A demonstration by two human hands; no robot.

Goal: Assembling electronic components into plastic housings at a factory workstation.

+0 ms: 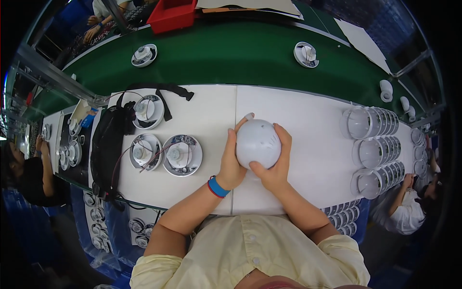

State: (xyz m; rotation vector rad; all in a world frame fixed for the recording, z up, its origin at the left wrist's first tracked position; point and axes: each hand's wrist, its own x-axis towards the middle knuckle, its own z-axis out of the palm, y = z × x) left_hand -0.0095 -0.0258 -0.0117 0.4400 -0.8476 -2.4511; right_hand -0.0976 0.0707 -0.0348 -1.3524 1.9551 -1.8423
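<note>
A white round lamp housing point(259, 144) with a smooth, slightly smudged face is held between my two hands above the white table. My left hand point(232, 161), with a blue band at the wrist, grips its left side, and a pale cover sits on one fingertip. My right hand point(278, 166) closes around the right side, its thumb resting on the lower edge. To the left lie three open round lamp units with white cores and loose wires: one upper unit point(148, 111), one lower left point(146, 152) and one lower right point(183, 155).
Three rows of nested clear-and-white round covers point(369, 147) line the table's right side. A black bag point(107, 149) with straps lies left. Beyond runs a green conveyor point(221, 60) carrying lamp units, with a red bin point(172, 15) behind. Blue crates point(122, 224) stand below; people work at both sides.
</note>
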